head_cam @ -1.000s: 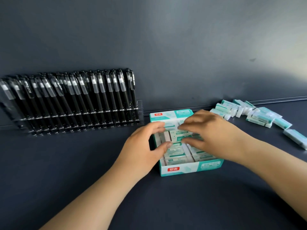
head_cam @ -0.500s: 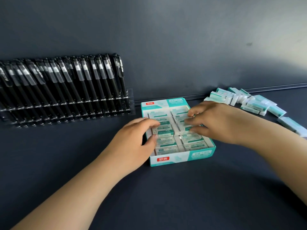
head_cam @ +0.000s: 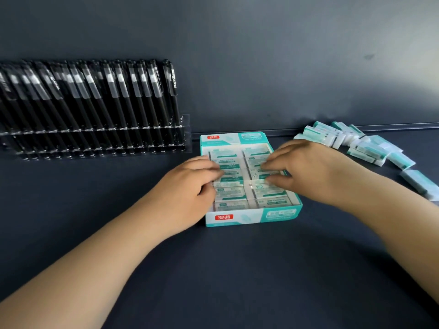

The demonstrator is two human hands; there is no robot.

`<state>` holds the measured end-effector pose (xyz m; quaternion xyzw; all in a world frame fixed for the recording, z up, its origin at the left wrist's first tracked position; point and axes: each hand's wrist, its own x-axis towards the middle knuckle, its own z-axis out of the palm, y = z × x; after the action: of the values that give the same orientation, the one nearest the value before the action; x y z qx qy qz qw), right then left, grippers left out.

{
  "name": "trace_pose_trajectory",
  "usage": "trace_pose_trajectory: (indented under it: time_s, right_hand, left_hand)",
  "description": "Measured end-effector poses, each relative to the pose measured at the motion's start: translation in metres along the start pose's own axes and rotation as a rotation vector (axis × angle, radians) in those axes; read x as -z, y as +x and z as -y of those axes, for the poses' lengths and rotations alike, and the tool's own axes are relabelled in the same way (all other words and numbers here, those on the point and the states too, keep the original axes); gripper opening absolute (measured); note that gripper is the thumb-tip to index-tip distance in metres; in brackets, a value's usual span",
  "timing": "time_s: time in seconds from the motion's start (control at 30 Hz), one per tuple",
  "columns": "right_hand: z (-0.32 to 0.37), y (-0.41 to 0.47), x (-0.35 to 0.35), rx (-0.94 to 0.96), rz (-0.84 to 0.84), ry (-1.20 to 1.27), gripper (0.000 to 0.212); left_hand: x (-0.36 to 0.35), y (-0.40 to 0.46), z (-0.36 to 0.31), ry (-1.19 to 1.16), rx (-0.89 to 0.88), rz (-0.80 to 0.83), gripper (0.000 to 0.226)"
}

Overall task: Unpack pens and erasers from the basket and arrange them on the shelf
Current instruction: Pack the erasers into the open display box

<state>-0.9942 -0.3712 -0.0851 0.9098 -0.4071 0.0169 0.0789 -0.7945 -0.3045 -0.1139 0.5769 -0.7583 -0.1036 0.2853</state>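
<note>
Erasers (head_cam: 240, 184) are lying packed in two columns inside an open teal-and-white box (head_cam: 249, 216), each one wrapped in a white and teal sleeve. The box is sitting on the dark shelf surface (head_cam: 237, 281), near the centre of the head view, with its long axis running away from the person and a red label showing on the near wall.

Both hands are resting over the middle rows of the box. The left hand (head_cam: 190, 184) is coming in from the left wall, its fingers curled down onto the left column of erasers; its grip looks to be closing on a wrapped eraser, though motion blur is hiding whether anything is actually lifted. The right hand (head_cam: 306, 172) is reaching in from the right wall, with fingers and thumb bent and pinching at an eraser in the right column; here too blur is obscuring the contact.

Loose erasers (head_cam: 361, 146) are lying in a ragged pile to the right of the box, well apart from it, near the back edge of the shelf and trailing toward the right border.

Black pens (head_cam: 95, 103) are standing in a leaning row inside a clear holder (head_cam: 185, 134) to the left of the box, against the dark back wall (head_cam: 237, 55).
</note>
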Motion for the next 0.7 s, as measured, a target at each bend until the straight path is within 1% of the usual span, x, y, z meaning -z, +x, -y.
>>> trace_pose_trajectory:
  time_s: [0.13, 0.23, 0.3, 0.4, 0.47, 0.57, 0.63, 0.7]
  right_hand:
    - [0.001, -0.001, 0.004, -0.048, -0.017, 0.045, 0.03]
    - [-0.001, -0.001, 0.007, -0.002, 0.014, 0.093, 0.031]
    - [-0.006, -0.005, 0.01, 0.02, 0.035, 0.22, 0.032]
    - [-0.025, -0.023, 0.017, -0.007, -0.015, 0.401, 0.029]
    - [-0.05, -0.043, 0.019, -0.105, -0.033, 0.449, 0.023]
    - [-0.101, -0.073, 0.015, -0.319, -0.043, 0.412, 0.018]
    - [-0.135, -0.09, 0.009, -0.475, -0.036, 0.357, 0.022]
    - [-0.155, -0.102, 0.0, -0.607, 0.041, 0.287, 0.03]
  left_hand:
    - [-0.001, 0.001, -0.004, 0.013, 0.047, 0.001, 0.039]
    - [0.001, 0.001, -0.01, 0.021, 0.085, -0.018, 0.039]
    - [0.003, 0.001, -0.018, 0.033, 0.098, -0.051, 0.036]
    - [0.003, 0.001, -0.042, 0.045, 0.077, -0.109, 0.028]
    - [-0.003, 0.003, -0.065, -0.013, 0.093, -0.095, 0.025]
    - [-0.021, 0.009, -0.095, 0.003, 0.087, -0.071, 0.036]
    - [-0.036, 0.014, -0.113, -0.006, 0.101, -0.092, 0.033]
    - [-0.049, 0.02, -0.128, -0.002, 0.083, -0.133, 0.03]
